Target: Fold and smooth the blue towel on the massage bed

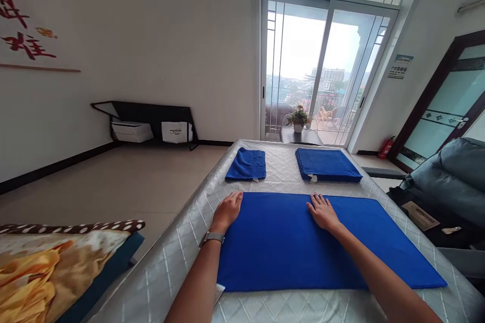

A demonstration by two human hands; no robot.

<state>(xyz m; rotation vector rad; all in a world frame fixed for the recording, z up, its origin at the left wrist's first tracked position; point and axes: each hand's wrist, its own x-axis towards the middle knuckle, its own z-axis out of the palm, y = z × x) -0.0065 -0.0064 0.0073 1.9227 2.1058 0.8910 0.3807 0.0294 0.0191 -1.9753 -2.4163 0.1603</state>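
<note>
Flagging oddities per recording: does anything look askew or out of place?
Mildly: the small folded blue cloth, far left on the silver quilted mattress, looks lopsided compared with the neater blue cloth stack.

Cloth on mattress, stack behind it.

We read a red 难 on the wall hanging (its upper characters are cut off); print on the white bag and wall notice defeats us.

Hands: two
Spread cloth: one
Cloth bundles: two
Mattress: one
Watch: one
Plant: one
Extinguisher: one
Sliding panels: two
</note>
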